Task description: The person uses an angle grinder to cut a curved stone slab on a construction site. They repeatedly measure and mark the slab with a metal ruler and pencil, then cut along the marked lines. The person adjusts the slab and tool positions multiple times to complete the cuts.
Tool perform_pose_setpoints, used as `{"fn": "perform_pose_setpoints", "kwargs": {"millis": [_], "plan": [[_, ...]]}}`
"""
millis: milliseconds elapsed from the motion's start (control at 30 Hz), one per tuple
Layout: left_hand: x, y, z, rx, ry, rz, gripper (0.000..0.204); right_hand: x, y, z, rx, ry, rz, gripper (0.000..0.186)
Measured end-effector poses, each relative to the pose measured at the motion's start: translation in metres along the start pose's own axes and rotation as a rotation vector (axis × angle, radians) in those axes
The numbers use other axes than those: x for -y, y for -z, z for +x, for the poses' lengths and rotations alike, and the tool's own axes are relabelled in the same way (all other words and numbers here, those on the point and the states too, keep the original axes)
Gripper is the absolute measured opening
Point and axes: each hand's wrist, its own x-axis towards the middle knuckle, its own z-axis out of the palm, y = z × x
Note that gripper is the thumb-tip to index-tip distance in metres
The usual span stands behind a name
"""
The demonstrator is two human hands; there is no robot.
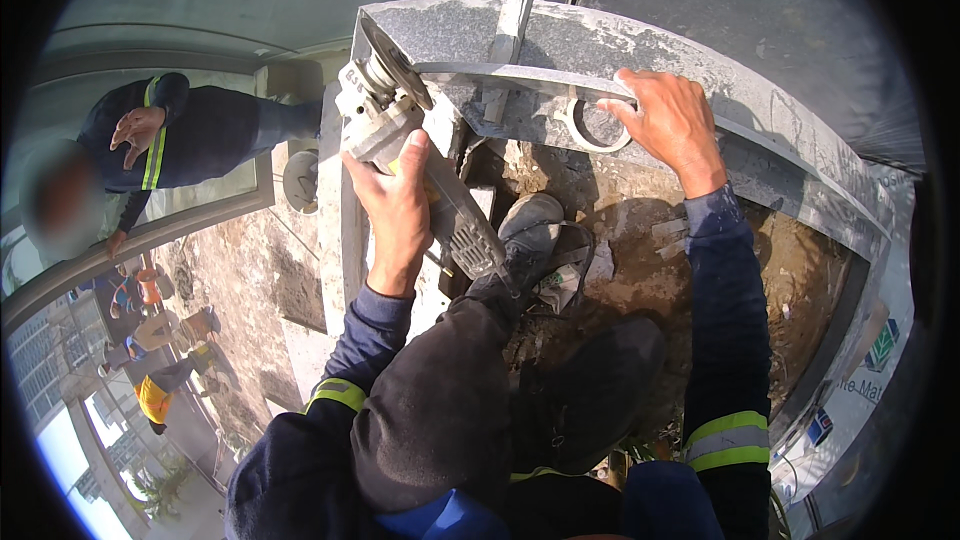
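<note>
An angle grinder (468, 225) is in my left hand (395, 202), whose fingers wrap its body behind the gear head. Its round disc (392, 58) stands tilted near the left end of a long, thin metal strip (520, 72); whether they touch I cannot tell. My right hand (672, 125) is closed on the strip, thumb on the near side. Just left of that thumb, a pale ring-shaped piece (597, 145) hangs below the strip; I cannot tell what it is fixed to. The strip runs along a curved, dusty grey ledge (620, 35).
A short metal bar (513, 20) crosses the ledge. Below lie dirt and rubble (640, 225), with my shoe (530, 225) among them. Another person (205, 135) in dark clothes with a reflective stripe is at the left. Several people are farther off at lower left.
</note>
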Motion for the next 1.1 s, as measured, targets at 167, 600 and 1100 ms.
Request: {"fn": "perform_pose_setpoints", "kwargs": {"millis": [167,600,1100], "plan": [[0.001,0.001,-0.004,0.002,-0.027,-0.010,0.051,0.007,0.008,0.002,0.042,-0.059,0.037,0.048],[-0.008,-0.003,0.015,-0.007,0.038,-0.069,0.052,0.009,0.015,0.003,0.068,-0.068,0.048,0.048],[0.042,0.027,0.000,0.276,0.218,-0.897,0.082,0.007,0.006,0.001,-0.027,-0.024,-0.011,0.054]]}}
